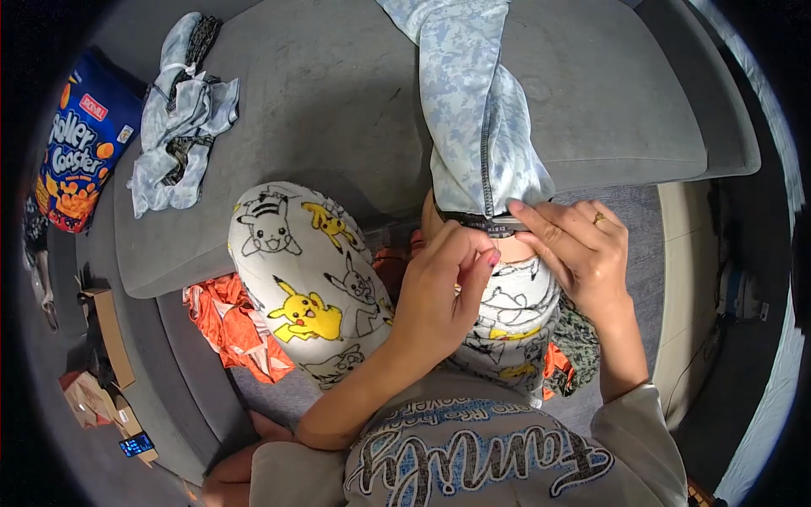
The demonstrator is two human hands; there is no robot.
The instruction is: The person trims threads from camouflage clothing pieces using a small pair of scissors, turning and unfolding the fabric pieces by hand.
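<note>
A light blue camouflage-print garment (pixel 477 127) stretches from the grey cushion onto my knee, a dark seam running down it. Its lower edge has a dark band (pixel 481 225) with small pale lettering, lying across bare skin. My right hand (pixel 583 245) grips the band's right end between thumb and fingers. Just below the band, my left hand (pixel 448 283) is closed in a pinch, thumb against fingertips; whatever is in that pinch is too small or hidden to make out. White Pikachu-print pants (pixel 308 287) cover my legs, with one leg pushed back from the knee.
Another blue camouflage piece with dark lace-like parts (pixel 182 127) lies on the grey cushion (pixel 329 93). A blue snack-bag-shaped pillow or bag (pixel 84 144) stands at the left. Orange cloth (pixel 236 325) is on the floor, and a lit phone (pixel 137 444) rests by a cardboard box (pixel 110 338).
</note>
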